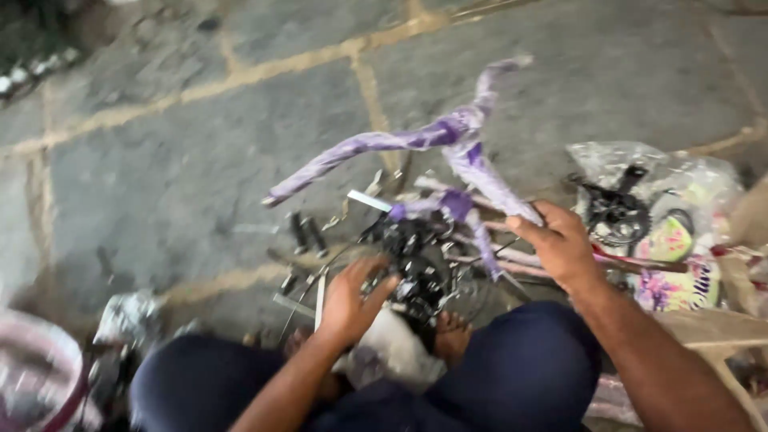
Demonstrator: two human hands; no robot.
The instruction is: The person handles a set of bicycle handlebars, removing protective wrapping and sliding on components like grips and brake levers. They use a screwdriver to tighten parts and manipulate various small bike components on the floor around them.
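Note:
A purple bicycle frame [448,136], wrapped in clear plastic, lies on the stone floor in front of me. My right hand [560,244] grips one of its wrapped tubes near the middle. My left hand [352,300] rests on the black chain and gear parts [416,268] at the frame's lower end, fingers curled around them. My knees in dark trousers and one bare foot [452,336] show below the hands. The picture is blurred by motion.
A clear plastic bag [656,208] holding a black chainring and colourful parts lies to the right. Small black parts and a metal strip [308,232] are scattered on the stone floor [160,160]. A wrapped wheel sits at the bottom left [40,376]. Cardboard lies at the right edge [720,328].

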